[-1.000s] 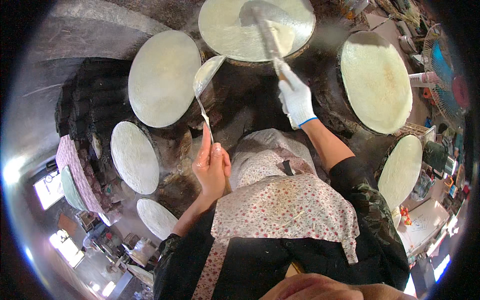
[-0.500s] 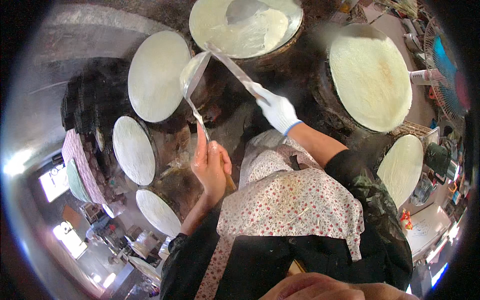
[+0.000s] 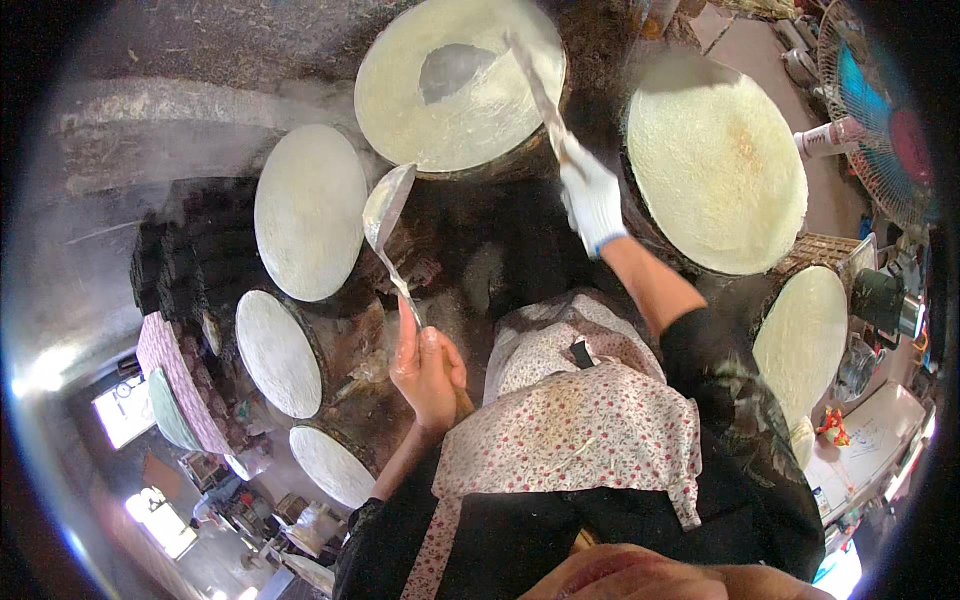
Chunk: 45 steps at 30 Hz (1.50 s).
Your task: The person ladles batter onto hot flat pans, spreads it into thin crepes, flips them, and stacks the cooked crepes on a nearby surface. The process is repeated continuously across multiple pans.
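My left hand (image 3: 428, 378), bare and wet, is closed on the handle of a metal ladle (image 3: 385, 210) coated with pale batter, its bowl just below the top griddle. My right hand (image 3: 590, 195), in a white knit glove, grips a long flat spreader (image 3: 533, 75) reaching across the right half of that top griddle (image 3: 390, 110). A cream layer covers most of that griddle around an irregular grey patch. Round cream sheets lie on the left griddle (image 3: 308, 212), the right griddle (image 3: 715, 160) and several smaller-looking ones lower at both sides.
A fan (image 3: 870, 110) stands at upper right, above a woven basket (image 3: 820, 250) and pots. A white board (image 3: 860, 450) lies at lower right. At far left are a pink patterned cloth (image 3: 185, 380) and dark stacked material (image 3: 180, 250), with windows and clutter beyond.
My right hand has swung the spreader down-left, then back up to the right over the top griddle. The ladle and my left hand sit lower in view as the view shifts.
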Motion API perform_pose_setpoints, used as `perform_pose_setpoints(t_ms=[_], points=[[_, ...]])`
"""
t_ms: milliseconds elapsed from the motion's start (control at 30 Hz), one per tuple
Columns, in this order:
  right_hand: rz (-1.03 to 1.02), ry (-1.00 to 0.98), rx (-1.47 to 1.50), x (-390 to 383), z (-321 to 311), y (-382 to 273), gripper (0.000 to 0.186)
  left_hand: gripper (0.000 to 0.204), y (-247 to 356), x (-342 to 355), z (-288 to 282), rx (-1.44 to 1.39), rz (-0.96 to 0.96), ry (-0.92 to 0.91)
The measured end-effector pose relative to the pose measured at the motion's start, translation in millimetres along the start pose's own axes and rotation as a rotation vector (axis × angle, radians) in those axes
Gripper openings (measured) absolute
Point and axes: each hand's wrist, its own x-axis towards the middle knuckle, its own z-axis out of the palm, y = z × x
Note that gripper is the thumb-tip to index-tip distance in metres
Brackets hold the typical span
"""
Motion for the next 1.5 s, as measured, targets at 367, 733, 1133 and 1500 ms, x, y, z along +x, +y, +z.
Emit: perform_pose_setpoints(t_ms=[367, 733, 1133, 1500], points=[[-0.267, 0.139, -0.35, -17.3, -22.8, 28.7, 0.056, 0.057, 4.7, 23.3, -8.3, -0.038, -0.043, -0.121], [-0.258, -0.002, -0.493, 30.4, 20.2, -31.0, 0.046, 0.056, 5.7, 38.9, -23.8, 0.009, -0.018, -0.199], [-0.34, 0.129, -0.814, 59.5, 39.6, -61.9, 0.047, 0.057, -2.7, 48.4, -75.2, -0.076, -0.031, -0.177], [-0.456, 0.197, -0.732, 22.9, 70.9, -21.3, 0.047, 0.057, -7.1, 78.7, -116.2, -0.054, -0.043, -0.197]])
